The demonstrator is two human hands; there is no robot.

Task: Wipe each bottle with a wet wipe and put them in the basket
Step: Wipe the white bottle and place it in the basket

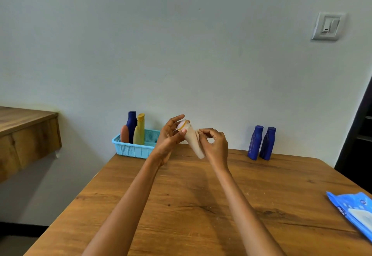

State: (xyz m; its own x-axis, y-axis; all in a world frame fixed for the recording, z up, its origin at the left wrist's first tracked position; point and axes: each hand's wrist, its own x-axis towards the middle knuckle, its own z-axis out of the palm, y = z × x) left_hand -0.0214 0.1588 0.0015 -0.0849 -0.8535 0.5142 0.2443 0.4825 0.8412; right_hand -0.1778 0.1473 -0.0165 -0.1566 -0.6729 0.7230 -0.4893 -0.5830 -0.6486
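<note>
Wiping step was in hand. Left hand (pixel 171 135) gripped the cap end of a pale beige bottle (pixel 191 138), fingers curled round it, held up in the air over the far-left part of the desk (pixel 181 205). The bottle tilted, cap toward the upper left, base toward the lower right. Right hand (pixel 214 145) pinched a wet wipe (pixel 198 147) wrapped around the bottle's lower body; the wipe was nearly the bottle's own colour, so its edges were hard to tell.

The light blue basket (pixel 133 149) sat at the far-left corner of the desk with three bottles standing in it: a dark blue bottle (pixel 131 124), a yellow bottle (pixel 140 131) and an orange-pink bottle (pixel 124 134). Two more dark blue bottles (pixel 261 144) stood upright near the far-right corner, well apart from the basket, apparently not yet wiped. Blue wet wipe pack (pixel 356 211) lay at the right edge.

Judged roughly halfway: three in, one in hand, two waiting. The next move likely called for finishing the rub along the body, then carrying the bottle left and setting it upright in the basket's free right part without knocking the standing ones.
</note>
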